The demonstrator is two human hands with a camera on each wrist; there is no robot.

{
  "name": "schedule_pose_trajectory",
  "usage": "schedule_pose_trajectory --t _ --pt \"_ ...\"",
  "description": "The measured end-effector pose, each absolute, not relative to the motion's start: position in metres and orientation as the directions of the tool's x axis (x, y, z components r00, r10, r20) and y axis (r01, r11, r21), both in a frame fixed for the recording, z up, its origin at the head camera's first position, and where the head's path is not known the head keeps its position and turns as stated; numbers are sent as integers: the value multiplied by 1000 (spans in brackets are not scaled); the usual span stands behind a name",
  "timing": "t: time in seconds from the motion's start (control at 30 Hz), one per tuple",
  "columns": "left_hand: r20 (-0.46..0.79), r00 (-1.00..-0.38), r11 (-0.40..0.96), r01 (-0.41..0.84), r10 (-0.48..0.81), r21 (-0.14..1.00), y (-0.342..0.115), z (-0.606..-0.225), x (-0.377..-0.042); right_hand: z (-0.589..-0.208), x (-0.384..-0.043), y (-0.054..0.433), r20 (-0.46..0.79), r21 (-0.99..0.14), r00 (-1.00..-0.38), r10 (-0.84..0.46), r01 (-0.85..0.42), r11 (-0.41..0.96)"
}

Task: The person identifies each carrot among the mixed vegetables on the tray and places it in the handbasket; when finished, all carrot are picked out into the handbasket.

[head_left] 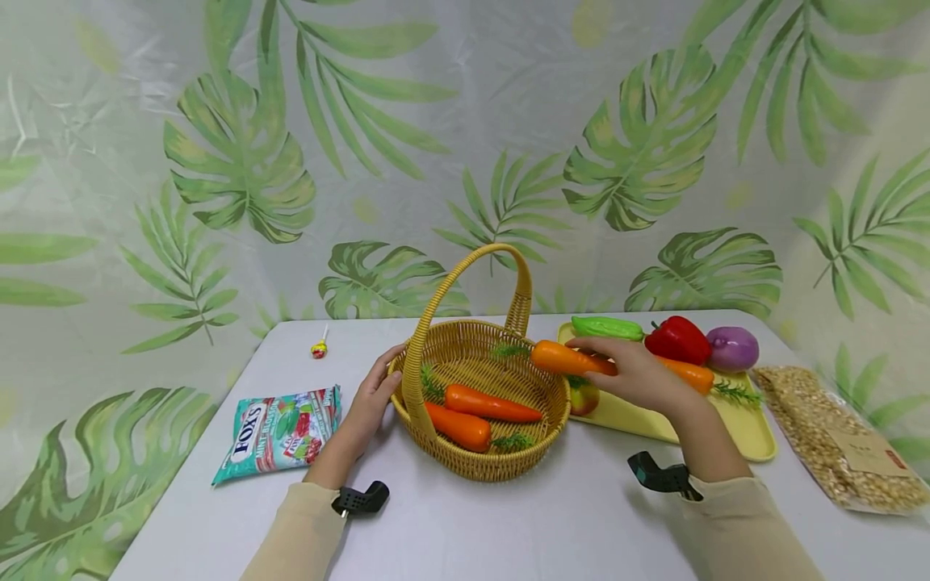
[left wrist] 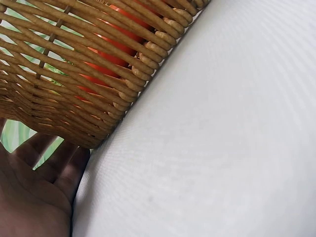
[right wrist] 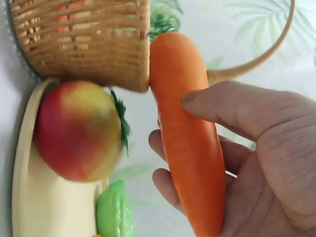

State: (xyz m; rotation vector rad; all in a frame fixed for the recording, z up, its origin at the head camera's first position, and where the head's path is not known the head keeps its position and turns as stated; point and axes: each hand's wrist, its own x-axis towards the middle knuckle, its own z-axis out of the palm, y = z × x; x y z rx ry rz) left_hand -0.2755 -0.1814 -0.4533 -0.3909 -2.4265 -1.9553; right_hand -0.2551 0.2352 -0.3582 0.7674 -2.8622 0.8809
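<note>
My right hand (head_left: 643, 375) pinches an orange carrot (right wrist: 185, 123) between thumb and fingers. In the head view this carrot is over the right rim of the wicker basket (head_left: 479, 466), its green top toward the inside. Two other carrots (head_left: 494, 403) lie in the basket, which has a tall arched handle. My left hand (head_left: 372, 399) rests against the basket's left side; the left wrist view shows its extended fingers (left wrist: 61, 165) touching the outer weave. Close to the basket's right side sits a red-and-yellow fruit (right wrist: 81, 131) with green leaves.
A pale yellow tray (head_left: 756, 440) on the right bears a green bumpy vegetable (head_left: 607, 327), a red bell pepper (head_left: 679, 340), a purple vegetable (head_left: 732, 349) and another carrot (head_left: 683, 373). Beyond it lies a bag of grains (head_left: 821, 428). On the left are a candy bag (head_left: 279, 432) and a lollipop (head_left: 320, 349).
</note>
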Motion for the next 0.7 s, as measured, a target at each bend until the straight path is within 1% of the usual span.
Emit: schedule_pose_trajectory --t 0.17,0.47,0.7 --pt "151 -970 198 188 192 962 -181 -453 -275 -359 -254 226 226 -509 -851 -474 -518 687" --pt "157 -968 194 196 198 961 -182 -453 -276 -359 -253 217 264 -470 -843 -468 -536 701" --pt "154 -967 193 193 200 962 -182 -454 -276 -359 -253 213 289 -460 -839 -460 -544 702"
